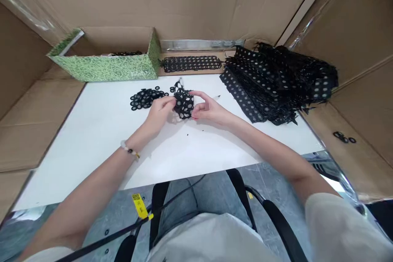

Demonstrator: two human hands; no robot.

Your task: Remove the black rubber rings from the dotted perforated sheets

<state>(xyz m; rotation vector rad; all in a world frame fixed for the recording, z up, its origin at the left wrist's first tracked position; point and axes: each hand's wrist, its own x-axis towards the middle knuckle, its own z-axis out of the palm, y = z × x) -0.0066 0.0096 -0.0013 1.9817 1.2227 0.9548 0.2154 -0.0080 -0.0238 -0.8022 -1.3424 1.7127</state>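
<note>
Left hand (158, 113) is closed on the black perforated strip (183, 104), pinching its left side. Right hand (208, 109) pinches the right side, thumb and fingers in a narrow grip, wrist turned in. Strip sits bunched between both hands, just above the white counter (92, 147); it looks soft and rubbery, with rows of round holes. Close, even pinching from both sides keeps the piece compact. Left of the left hand: loose pile of flat black rings (145, 98). Ahead and right of the right hand: big layered heap of similar strips (270, 86), ragged edges. Farther ahead of both hands: green patterned box (123, 69) with black pieces inside, plus one flat strip (190, 64). Bead bracelet (129, 149) on left wrist.
</note>
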